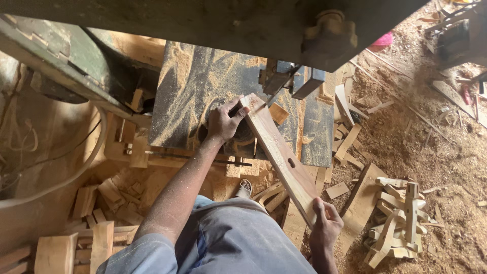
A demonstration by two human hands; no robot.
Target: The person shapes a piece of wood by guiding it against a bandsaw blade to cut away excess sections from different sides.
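Head view: person at a band saw, looking down.
Left hand (223, 123): pressed on the far end of the plank (280, 155), fingers gripping its edge.
Right hand (324, 223): clasping the plank's near end.
Plank: long, stiff, likely light; spans both hands, far end by the blade; best held at the ends.
Surface (193, 96): saw surface under left hand, dusted with sawdust.
Floor (431, 152): sawdust, offcuts (398, 220) right of right hand.

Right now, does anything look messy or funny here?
Yes. Pale sawdust lies heaped across the dark metal saw table, and short wooden offcuts lie scattered on the dirt floor. The long reddish wooden board has a small hole.
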